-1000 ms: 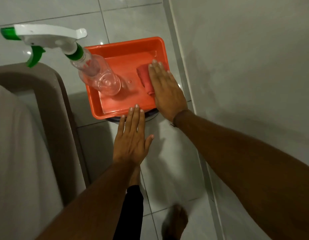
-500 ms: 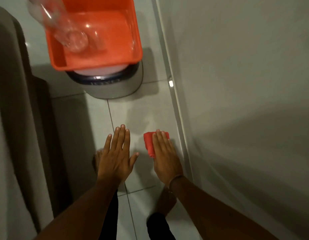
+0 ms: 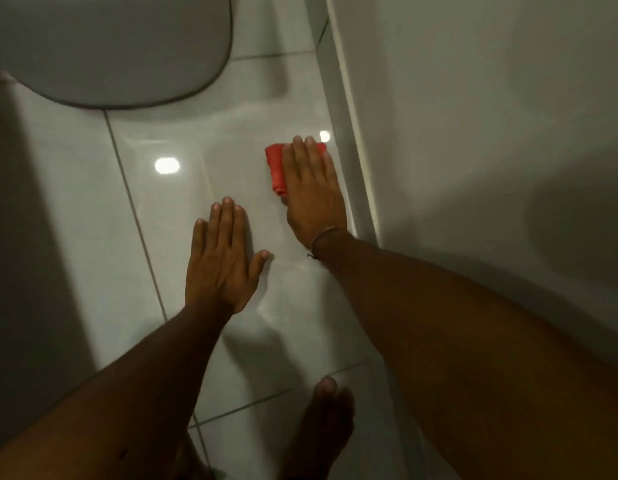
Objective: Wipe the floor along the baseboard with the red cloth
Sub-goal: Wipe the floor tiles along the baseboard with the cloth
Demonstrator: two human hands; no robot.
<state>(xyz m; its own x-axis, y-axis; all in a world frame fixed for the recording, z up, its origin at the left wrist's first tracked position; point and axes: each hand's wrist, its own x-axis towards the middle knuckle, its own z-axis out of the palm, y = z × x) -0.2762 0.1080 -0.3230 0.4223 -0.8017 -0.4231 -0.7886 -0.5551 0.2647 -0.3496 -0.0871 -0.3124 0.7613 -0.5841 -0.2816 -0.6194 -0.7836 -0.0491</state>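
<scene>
The folded red cloth [image 3: 277,169] lies on the glossy white tiled floor [image 3: 203,202], close to the white baseboard [image 3: 349,143] on the right. My right hand [image 3: 312,192] presses flat on top of the cloth, fingers pointing away from me, covering most of it. Only the cloth's left edge and far corners show. My left hand [image 3: 221,261] rests flat on the tiles to the left of it, fingers together, holding nothing.
A grey rounded base [image 3: 120,53] stands on the floor at the upper left. The pale wall [image 3: 491,133] rises right of the baseboard. A dark furniture side [image 3: 30,237] runs down the left. My bare foot [image 3: 326,420] is planted near the bottom.
My right hand took the red cloth out of the orange tray and brought it down to the floor by the baseboard. The view dropped low, so tray and spray bottle left the frame.
</scene>
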